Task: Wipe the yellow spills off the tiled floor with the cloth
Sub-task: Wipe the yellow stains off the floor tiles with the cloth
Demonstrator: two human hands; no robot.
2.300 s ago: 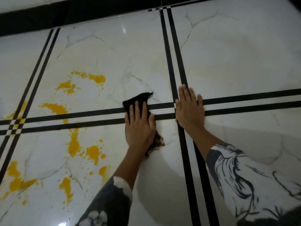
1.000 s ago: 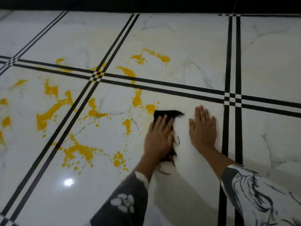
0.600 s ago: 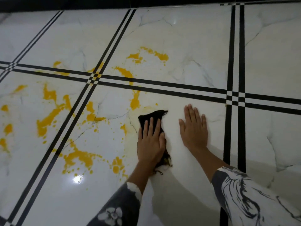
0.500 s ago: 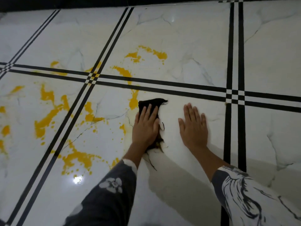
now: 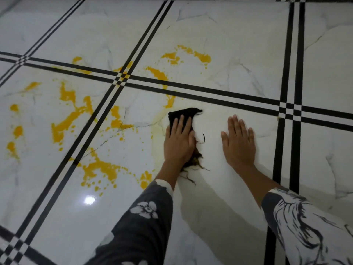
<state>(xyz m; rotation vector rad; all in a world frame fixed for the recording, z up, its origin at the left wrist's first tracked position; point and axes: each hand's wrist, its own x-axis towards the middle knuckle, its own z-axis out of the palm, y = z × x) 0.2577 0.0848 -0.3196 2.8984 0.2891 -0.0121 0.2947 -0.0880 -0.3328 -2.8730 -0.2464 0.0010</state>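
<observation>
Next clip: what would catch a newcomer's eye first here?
Bright yellow spills splashed across the white tiled floor, mostly left of the hands. The left hand presses a black cloth flat at their right edge, while the right hand rests flat on bare tile beside it.

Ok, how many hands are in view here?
2. The left hand presses flat on the black cloth beside the yellow spills; the right hand rests flat on the tiled floor just right of it. Neither is hidden.
</observation>
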